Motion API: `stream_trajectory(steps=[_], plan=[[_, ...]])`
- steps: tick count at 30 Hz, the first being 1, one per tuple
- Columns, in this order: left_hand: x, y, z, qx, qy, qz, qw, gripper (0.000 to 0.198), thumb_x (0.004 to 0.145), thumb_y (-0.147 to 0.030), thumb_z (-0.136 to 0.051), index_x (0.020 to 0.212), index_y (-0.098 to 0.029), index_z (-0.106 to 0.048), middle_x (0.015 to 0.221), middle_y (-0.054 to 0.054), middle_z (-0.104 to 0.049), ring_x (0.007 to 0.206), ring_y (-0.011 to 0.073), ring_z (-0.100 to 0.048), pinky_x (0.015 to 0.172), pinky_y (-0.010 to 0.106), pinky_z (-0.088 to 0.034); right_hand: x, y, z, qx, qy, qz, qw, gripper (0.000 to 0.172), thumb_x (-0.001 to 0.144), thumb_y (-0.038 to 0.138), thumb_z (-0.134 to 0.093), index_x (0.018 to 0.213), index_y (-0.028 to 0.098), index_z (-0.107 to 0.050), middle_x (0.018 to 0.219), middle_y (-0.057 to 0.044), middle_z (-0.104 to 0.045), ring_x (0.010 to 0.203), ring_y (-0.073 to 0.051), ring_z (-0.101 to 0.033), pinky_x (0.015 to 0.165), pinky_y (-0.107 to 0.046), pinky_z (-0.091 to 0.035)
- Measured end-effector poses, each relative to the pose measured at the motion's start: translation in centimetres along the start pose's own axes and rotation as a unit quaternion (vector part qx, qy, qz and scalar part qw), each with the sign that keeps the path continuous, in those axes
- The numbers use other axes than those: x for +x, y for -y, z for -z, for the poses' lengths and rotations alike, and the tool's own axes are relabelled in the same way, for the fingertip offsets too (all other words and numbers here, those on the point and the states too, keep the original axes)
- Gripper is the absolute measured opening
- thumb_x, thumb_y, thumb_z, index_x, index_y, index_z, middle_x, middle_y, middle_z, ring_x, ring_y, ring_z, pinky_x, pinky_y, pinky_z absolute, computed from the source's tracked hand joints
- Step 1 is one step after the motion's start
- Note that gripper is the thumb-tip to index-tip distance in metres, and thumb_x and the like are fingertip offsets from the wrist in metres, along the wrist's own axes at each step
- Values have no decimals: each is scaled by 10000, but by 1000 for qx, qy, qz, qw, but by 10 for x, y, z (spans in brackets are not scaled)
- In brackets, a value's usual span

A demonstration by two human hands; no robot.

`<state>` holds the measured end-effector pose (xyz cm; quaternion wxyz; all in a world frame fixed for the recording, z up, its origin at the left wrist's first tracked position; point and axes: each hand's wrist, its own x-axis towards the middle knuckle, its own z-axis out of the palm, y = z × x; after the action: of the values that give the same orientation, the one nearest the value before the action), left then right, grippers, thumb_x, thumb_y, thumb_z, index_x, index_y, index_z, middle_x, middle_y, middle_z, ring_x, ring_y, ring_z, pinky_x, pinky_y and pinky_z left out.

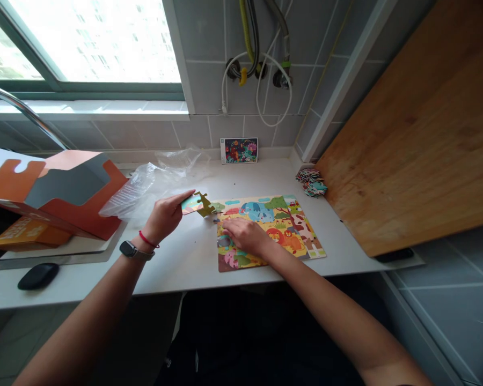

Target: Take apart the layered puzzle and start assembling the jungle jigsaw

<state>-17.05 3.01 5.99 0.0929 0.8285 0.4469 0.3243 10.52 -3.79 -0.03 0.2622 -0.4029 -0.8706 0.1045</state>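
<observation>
an orange puzzle box [80, 198] stands open at the far left. the left hand [165, 217] pinches a jigsaw piece [204, 205], fingers closed on it, just off the upper left corner of the puzzle board [265, 214]. the right hand [245, 236] rests there, fingers spread flat, hiding part of the picture. much of the board looks filled; a heap of loose pieces [310, 182] remains at right, beside a wooden board [406, 145], their number hard to make out.
</observation>
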Motion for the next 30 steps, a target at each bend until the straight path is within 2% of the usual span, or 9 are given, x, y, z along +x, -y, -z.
stream_trajectory(steps=[4,7,12,14,17,21,24,27,30], plan=[[-3,-6,7,-122,36,77,989,429,947,-317,-588,1341,-187,-693,957,61,-825,758,222,-799,739,344,-683,4,-4,2,30,-45,-62,997,319,1080,307,-439,1127,198,-735,1055,-113,-787,977,-246,-740,905,-350,-569],[-2,-12,13,-187,36,103,976,475,937,-395,-638,1333,-140,-698,840,77,-812,708,240,-796,704,373,-689,10,-5,12,67,-92,-109,988,348,1096,362,-407,1120,217,-723,1031,-83,-781,946,-221,-735,863,-305,-546],[15,-22,21,-250,26,138,958,568,908,-503,-683,1306,-100,-710,722,65,-773,647,226,-773,663,391,-690,16,-9,19,178,-186,-204,945,425,1068,495,-434,991,199,-728,757,-29,-716,713,-178,-685,714,-264,-512],[26,-27,20,-270,39,143,951,585,887,-544,-700,1275,-108,-730,724,63,-766,637,222,-766,639,389,-689,16,-12,17,253,-213,-254,909,439,1030,547,-476,968,190,-724,688,-8,-667,604,-155,-637,627,-254,-510],[46,-35,13,-286,61,137,946,590,857,-566,-730,1244,-120,-750,764,71,-770,630,215,-761,611,368,-684,16,-19,13,373,-239,-314,840,465,940,629,-559,953,189,-710,713,7,-638,501,-129,-581,477,-247,-508],[72,-45,-5,-308,69,140,939,627,817,-554,-769,1258,-109,-742,846,86,-778,617,203,-759,594,347,-677,15,-27,16,462,-284,-351,763,458,830,638,-678,881,184,-697,793,-2,-646,561,-128,-592,420,-242,-556],[90,-54,-18,-319,64,132,936,628,811,-553,-771,1255,-109,-742,927,107,-784,606,196,-758,570,329,-666,15,-28,21,528,-301,-384,695,344,817,514,-747,886,181,-694,834,-14,-675,665,-146,-633,460,-241,-598],[102,-65,-27,-313,63,108,942,574,842,-512,-746,1256,-115,-743,933,108,-788,633,202,-770,575,313,-662,14,-29,27,603,-277,-416,622,233,818,325,-786,970,184,-680,867,-24,-716,685,-150,-668,516,-267,-630],[103,-75,-36,-284,88,73,952,495,868,-403,-702,1276,-123,-736,911,103,-800,692,222,-790,615,316,-672,14,-31,31,646,-265,-431,572,225,811,174,-779,1008,182,-669,862,-22,-728,670,-138,-677,571,-276,-641]])
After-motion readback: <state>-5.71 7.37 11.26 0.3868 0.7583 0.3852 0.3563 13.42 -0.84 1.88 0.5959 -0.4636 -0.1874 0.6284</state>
